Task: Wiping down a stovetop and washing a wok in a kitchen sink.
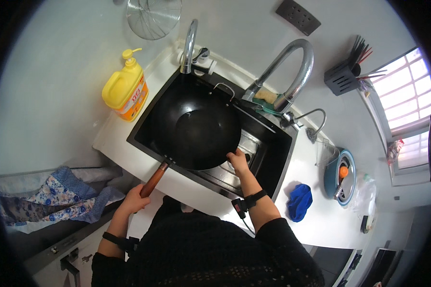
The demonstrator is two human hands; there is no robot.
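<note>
A black wok [197,129] rests over the left part of the dark kitchen sink [278,168]. Its wooden handle [154,180] points toward me, and my left hand [134,200] is closed around the end of it. On the near right side, my right hand [239,160] grips the wok's rim with the fingers bent at its edge. A small metal loop handle [224,86] stands on the wok's far side. To its right, a ribbed stainless steel surface [221,175] shows inside the sink.
Behind the sink rise a slim chrome faucet [189,46] and a larger arched faucet [305,71]. A yellow pump bottle [127,89] stands on the left counter. A blue cloth [300,202] and a blue basin [330,179] sit on the right. A wire strainer [154,18] hangs at the upper left.
</note>
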